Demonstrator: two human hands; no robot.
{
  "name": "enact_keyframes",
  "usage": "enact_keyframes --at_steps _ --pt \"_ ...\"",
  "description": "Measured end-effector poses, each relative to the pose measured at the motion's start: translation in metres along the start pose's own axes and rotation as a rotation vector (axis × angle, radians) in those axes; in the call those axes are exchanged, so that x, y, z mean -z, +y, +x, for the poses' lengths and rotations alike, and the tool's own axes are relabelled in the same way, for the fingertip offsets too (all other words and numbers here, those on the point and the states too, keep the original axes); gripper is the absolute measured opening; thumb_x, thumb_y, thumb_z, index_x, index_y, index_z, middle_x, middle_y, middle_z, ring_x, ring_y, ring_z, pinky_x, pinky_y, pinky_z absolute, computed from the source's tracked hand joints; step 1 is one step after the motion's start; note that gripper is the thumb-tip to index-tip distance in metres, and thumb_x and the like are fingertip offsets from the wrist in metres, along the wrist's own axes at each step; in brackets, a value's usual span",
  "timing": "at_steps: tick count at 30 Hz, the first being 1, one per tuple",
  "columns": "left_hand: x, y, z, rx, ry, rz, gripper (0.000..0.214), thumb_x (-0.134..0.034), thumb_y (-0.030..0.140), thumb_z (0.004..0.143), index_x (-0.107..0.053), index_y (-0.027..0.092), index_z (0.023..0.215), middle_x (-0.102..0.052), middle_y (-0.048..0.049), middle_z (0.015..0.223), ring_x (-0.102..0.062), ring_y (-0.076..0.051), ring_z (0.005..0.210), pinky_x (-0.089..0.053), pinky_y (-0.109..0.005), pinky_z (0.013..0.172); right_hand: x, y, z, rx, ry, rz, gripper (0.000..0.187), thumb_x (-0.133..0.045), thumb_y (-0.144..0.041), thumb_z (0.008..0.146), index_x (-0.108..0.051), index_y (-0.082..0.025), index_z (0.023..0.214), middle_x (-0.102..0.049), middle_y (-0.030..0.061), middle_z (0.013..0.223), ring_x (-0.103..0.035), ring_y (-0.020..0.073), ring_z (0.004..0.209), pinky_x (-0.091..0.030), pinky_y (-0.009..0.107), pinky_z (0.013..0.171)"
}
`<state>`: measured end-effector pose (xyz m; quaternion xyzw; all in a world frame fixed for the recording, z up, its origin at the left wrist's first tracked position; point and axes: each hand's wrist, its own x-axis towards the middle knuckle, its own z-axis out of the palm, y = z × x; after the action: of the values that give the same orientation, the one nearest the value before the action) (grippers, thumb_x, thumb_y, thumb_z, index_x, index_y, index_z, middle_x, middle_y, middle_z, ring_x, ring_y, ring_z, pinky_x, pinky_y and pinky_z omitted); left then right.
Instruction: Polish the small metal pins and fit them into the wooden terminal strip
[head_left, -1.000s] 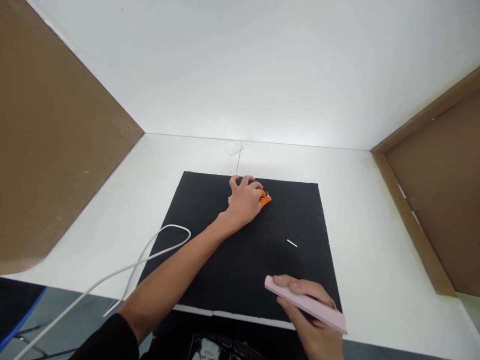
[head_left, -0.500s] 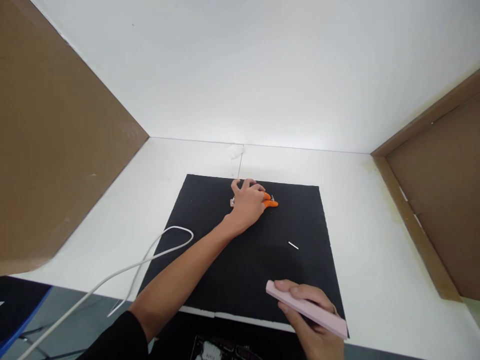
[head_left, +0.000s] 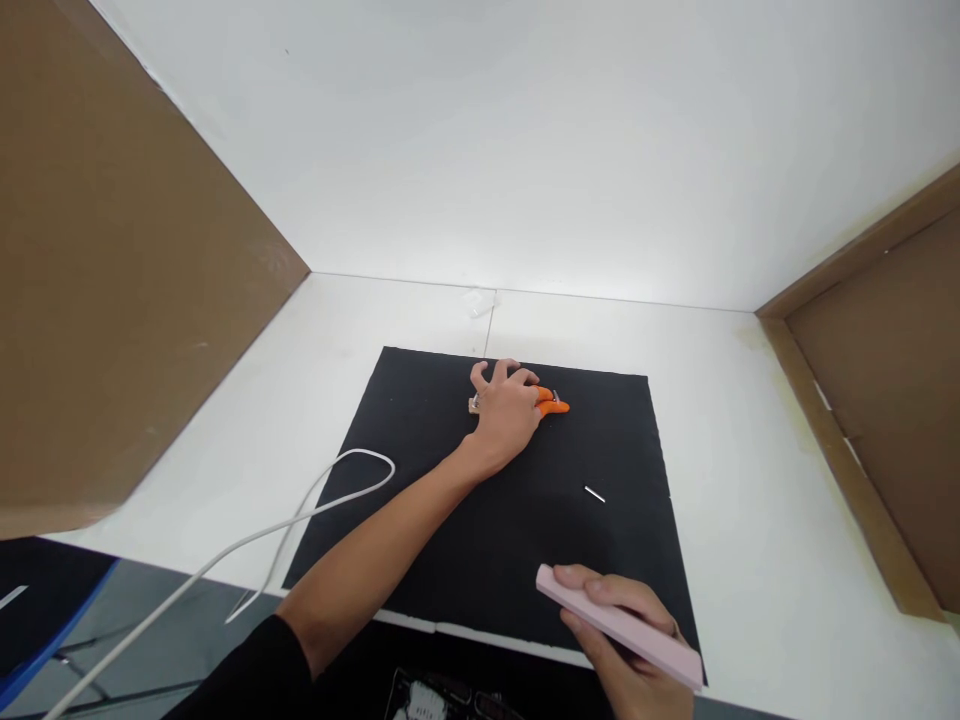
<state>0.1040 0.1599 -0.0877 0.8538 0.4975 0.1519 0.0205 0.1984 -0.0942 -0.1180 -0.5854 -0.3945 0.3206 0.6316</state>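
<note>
My left hand point(head_left: 508, 408) reaches to the far part of the black mat point(head_left: 480, 530), its fingers curled over orange-handled pliers point(head_left: 553, 406) that lie there. The handles stick out to the right of the hand with a small metal piece between them; the hand hides most of the tool. A small brownish and silvery bit point(head_left: 474, 404) shows at the hand's left side. In my right hand point(head_left: 637, 640), near the mat's front right corner, is a pink flat bar point(head_left: 619, 625), gripped between thumb and fingers. A short shiny metal rod point(head_left: 595, 494) lies between the two hands.
A white cable point(head_left: 300, 515) loops over the mat's left edge and runs off the table's front. Clear crumpled plastic point(head_left: 478, 302) lies at the back. Brown board walls stand on the left point(head_left: 165, 250) and right point(head_left: 877, 400), with a white wall point(head_left: 525, 150) behind.
The whole view has shifted slightly, so everything appears a little further right. Both hands keep nearly the same places, my right still holding the pink bar.
</note>
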Motion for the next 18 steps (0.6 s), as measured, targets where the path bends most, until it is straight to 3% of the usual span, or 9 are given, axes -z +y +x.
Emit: enact_keyframes --at_steps 6,18 --pt "-0.0023 0.0015 -0.0038 -0.042 0.043 0.006 0.032 -0.072 0.035 0.109 -0.071 0.021 0.137 -0.07 -0.013 0.145 -0.071 -0.03 0.127 -0.063 -0.053 0.107 0.0002 0.0005 -0.0009 -0.005 0.007 -0.012 0.027 -0.091 -0.049 0.09 -0.077 -0.027 0.096 -0.087 0.0057 0.1 -0.085 0.0258 0.1 -0.071 0.032 0.093" --pt "0.0035 0.0054 -0.0028 -0.061 0.017 -0.075 0.032 -0.072 0.035 0.108 -0.071 0.02 0.137 -0.07 -0.0129 0.144 -0.071 -0.03 0.126 -0.063 -0.053 0.106 -0.0037 0.0004 -0.0015 -0.02 0.001 -0.014 0.027 -0.091 -0.051 0.089 -0.077 -0.029 0.096 -0.087 0.0014 0.1 -0.085 0.0192 0.1 -0.066 0.022 0.095"
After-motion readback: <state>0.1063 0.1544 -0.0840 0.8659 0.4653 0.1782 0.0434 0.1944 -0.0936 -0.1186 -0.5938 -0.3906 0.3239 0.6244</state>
